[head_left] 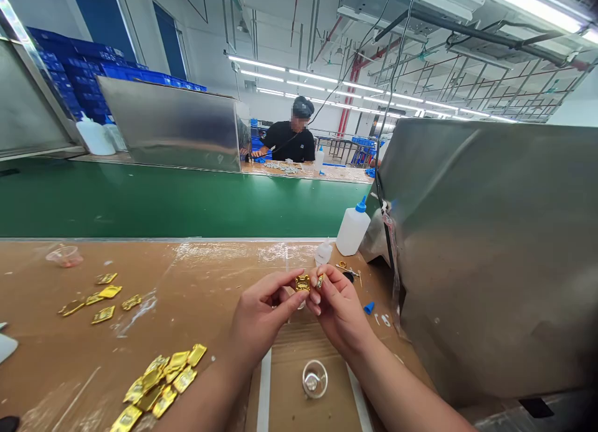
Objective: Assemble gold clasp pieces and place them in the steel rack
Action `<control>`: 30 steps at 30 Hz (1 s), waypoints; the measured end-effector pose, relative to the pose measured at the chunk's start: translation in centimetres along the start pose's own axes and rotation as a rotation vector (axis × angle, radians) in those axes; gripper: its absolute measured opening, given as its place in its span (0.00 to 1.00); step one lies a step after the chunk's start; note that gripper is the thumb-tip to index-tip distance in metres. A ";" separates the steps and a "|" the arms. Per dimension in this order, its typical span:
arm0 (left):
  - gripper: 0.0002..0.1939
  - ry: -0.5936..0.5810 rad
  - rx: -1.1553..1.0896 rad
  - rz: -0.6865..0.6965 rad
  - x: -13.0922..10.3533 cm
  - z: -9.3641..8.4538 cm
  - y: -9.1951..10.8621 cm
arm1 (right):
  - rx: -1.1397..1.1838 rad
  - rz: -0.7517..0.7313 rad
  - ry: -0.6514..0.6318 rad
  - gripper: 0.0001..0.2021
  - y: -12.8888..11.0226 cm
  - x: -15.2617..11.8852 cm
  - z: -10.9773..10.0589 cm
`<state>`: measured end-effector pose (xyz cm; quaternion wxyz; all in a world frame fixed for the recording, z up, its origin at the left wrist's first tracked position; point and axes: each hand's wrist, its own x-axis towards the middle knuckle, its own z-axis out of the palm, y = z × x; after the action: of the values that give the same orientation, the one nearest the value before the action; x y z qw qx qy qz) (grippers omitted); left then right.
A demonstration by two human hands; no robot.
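L hand [261,316], R hand [339,307] pinch gold piece [302,283], squeeze bottle [352,227] capped

I see a brown desk [70,357], a green conveyor belt [163,201] behind it, steel panels [177,129], and ceiling strip lights [299,76].

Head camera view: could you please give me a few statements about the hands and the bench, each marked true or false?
1. Both hands pinch small gold parts above the bench. True: the left hand holds a gold part, and the right hand holds a smaller piece beside it.
2. A pile of gold parts lies to the left of the left forearm. True.
3. The white bottle has a red cap. False: its cap is blue.
4. The conveyor belt beyond the bench is blue. False: it is green.
5. A small clear round dish sits between the forearms. True.
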<state>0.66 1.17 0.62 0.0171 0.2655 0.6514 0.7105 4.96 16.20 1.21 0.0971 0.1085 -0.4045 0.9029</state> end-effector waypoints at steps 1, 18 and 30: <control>0.18 -0.005 -0.004 -0.005 0.0 0.0 0.0 | -0.015 0.001 0.002 0.07 0.0 0.0 0.0; 0.21 -0.079 -0.147 -0.188 0.2 0.2 0.5 | -0.494 -0.191 0.055 0.05 -0.8 -0.1 -0.8; 0.19 -0.089 -0.083 -0.150 -0.1 0.2 0.1 | -1.086 -0.526 -0.046 0.14 -2.5 -0.7 -1.3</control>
<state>0.86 1.26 0.65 0.1101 0.2463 0.6381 0.7211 6.14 18.73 1.93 0.3500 0.1592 -0.7692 0.5103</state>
